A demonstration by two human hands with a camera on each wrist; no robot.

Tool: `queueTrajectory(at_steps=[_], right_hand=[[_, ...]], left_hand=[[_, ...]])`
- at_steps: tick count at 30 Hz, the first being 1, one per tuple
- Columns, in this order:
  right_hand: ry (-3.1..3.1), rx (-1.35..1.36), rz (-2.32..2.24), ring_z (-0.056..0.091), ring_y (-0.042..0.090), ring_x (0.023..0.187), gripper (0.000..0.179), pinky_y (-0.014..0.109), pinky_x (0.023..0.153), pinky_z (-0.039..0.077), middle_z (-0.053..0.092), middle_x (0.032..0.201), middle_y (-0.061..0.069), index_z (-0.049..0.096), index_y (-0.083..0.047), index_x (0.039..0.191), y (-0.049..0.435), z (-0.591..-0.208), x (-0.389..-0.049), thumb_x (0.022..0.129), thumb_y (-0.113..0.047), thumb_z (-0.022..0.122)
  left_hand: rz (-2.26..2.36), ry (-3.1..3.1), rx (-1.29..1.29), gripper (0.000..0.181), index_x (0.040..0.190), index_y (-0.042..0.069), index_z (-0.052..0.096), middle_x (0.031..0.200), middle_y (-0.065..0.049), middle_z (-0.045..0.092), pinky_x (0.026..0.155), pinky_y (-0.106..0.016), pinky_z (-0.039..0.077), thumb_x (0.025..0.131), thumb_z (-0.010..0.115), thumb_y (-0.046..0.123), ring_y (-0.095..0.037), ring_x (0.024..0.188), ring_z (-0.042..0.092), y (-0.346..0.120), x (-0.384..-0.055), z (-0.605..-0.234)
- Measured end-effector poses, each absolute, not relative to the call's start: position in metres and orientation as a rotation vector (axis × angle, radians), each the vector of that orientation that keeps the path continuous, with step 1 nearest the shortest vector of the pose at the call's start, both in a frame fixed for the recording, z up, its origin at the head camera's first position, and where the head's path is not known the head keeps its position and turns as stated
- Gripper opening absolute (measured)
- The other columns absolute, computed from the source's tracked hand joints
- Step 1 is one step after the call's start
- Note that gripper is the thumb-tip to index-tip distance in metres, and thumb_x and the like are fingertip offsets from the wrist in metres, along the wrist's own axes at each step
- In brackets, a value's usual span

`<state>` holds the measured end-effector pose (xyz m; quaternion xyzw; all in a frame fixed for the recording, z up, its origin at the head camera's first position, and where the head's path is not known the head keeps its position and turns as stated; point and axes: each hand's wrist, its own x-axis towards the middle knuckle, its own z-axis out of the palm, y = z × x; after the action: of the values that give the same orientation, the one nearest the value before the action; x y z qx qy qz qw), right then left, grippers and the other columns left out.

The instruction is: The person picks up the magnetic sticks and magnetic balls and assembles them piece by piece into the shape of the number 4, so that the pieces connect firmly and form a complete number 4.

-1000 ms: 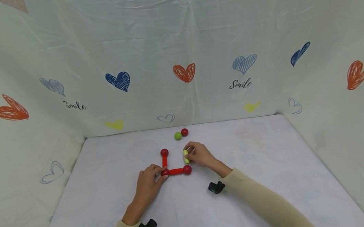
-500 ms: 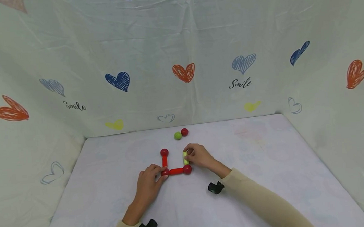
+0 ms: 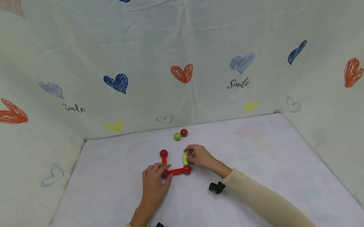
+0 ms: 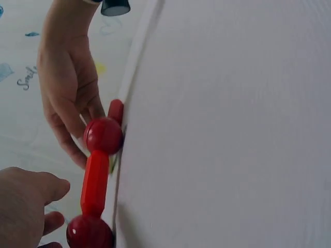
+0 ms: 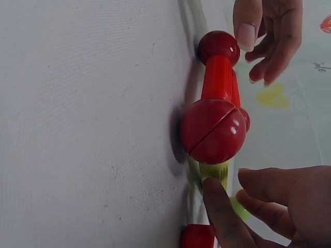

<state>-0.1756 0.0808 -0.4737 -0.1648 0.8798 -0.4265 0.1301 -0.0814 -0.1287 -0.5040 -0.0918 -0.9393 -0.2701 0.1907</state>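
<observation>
Red magnetic balls and sticks form an L on the table. My left hand (image 3: pixel 154 183) is at the corner ball (image 4: pixel 90 233), thumb and fingers spread beside it and looking loose. A red stick (image 4: pixel 95 183) joins this to the right-hand ball (image 5: pixel 213 131). From that ball a yellow-green stick (image 3: pixel 185 159) points away from me. My right hand (image 3: pixel 200 156) holds that stick, thumb against its side and a fingertip near its far end. A second red stick (image 3: pixel 164 160) runs to the far ball (image 3: pixel 163 153). Another red piece (image 5: pixel 198 236) shows beside my right hand, hidden in the head view.
A green ball (image 3: pixel 177 136) and a loose red ball (image 3: pixel 184 132) lie together farther back. The table (image 3: pixel 248 147) has a white cover and meets a heart-printed cloth (image 3: pixel 150 101) at its back edge. Black wrist cameras sit at both sleeves.
The yellow-green stick came down from a slight tilt to meet the right-hand ball, and my right hand shifted slightly towards me. My left hand slid a little right around the corner ball.
</observation>
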Motion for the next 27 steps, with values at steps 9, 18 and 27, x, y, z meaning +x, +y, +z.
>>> queueTrajectory(at_steps=[9, 18, 27], right_hand=[[2.578, -0.475, -1.253, 0.069, 0.018, 0.081, 0.026, 0.028, 0.070, 0.059, 0.071, 0.107, 0.015, 0.070, 0.003, 0.122, 0.088, -0.466, -0.181, 0.097, 0.004, 0.069], [2.690, -0.483, -1.259, 0.072, 0.030, 0.100, 0.027, 0.036, 0.083, 0.061, 0.072, 0.113, 0.017, 0.070, 0.003, 0.123, 0.092, -0.467, -0.205, 0.097, 0.003, 0.071], [2.752, -0.436, -1.260, 0.072, 0.033, 0.106, 0.033, 0.040, 0.090, 0.061, 0.068, 0.119, 0.020, 0.066, 0.001, 0.130, 0.088, -0.470, -0.235, 0.097, 0.003, 0.071]], left_hand=[[-0.710, -2.736, -0.343, 0.036, 0.115, 0.015, 0.080, 0.108, -0.003, 0.072, 0.097, -0.050, 0.045, 0.082, 0.094, 0.023, -0.025, 0.108, 0.063, -0.088, -0.092, -0.500], [-0.684, -2.804, -0.267, 0.037, 0.114, 0.016, 0.081, 0.105, -0.002, 0.071, 0.093, -0.045, 0.044, 0.082, 0.094, 0.029, -0.023, 0.102, 0.060, -0.076, -0.096, -0.501], [-0.718, -2.846, -0.235, 0.035, 0.113, 0.015, 0.082, 0.105, -0.002, 0.072, 0.094, -0.045, 0.044, 0.084, 0.092, 0.031, -0.022, 0.102, 0.059, -0.072, -0.099, -0.501]])
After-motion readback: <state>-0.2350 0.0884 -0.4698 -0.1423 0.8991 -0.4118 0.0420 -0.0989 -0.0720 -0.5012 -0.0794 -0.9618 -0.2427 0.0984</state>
